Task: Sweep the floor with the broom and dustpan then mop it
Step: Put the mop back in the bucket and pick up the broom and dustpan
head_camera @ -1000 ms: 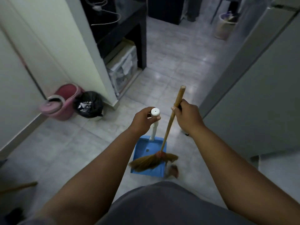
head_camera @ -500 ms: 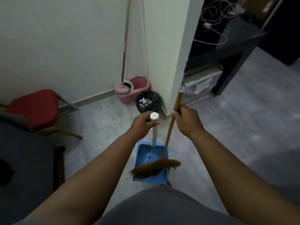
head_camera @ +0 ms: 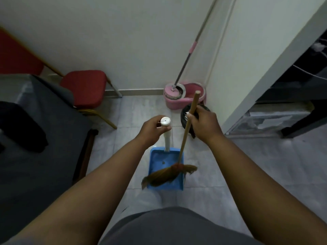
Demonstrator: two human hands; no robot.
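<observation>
Left hand [head_camera: 152, 127] gripping dustpan [head_camera: 165, 171] handle, right hand [head_camera: 205, 123] clamped on broom [head_camera: 184, 137]; bristles over dustpan.

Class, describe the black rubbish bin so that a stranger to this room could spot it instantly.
Find the corner where the white wall meets the jutting pillar. A pink mop bucket stands there; the round black-lined rubbish bin sits just in front, partly hidden by the right hand. It alone is black.
</observation>
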